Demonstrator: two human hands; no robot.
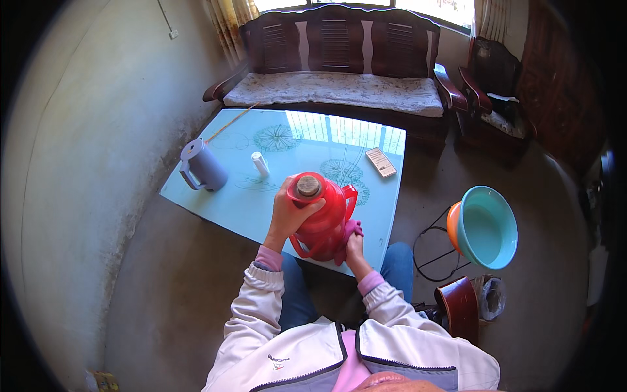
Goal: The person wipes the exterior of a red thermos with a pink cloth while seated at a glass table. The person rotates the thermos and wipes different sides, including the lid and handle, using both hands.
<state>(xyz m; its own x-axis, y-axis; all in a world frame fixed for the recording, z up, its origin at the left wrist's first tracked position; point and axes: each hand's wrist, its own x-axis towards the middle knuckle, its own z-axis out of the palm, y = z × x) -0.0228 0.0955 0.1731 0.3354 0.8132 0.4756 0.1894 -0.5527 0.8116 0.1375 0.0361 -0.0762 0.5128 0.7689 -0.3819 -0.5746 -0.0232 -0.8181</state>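
A red plastic thermos flask (323, 223) with a cork stopper (308, 186) stands near the front edge of the glass-topped table (235, 210). My left hand (289, 210) is wrapped around its upper part, just below the stopper, with the thumb across the front. In my right hand (354, 247) is a bunched pink cloth (349, 235), pressed against the lower right side of the flask. One handle of the flask sticks out on its right, above the cloth. The flask partly hides the fingers of both hands.
On the table are a grey-blue jug (208, 166), a white cylinder (261, 164), a phone (381, 162) and a thin stick (232, 122). Basins, the upper one turquoise (487, 228), rest on a wire stand (421, 250) at right. A wooden sofa (338, 93) stands behind.
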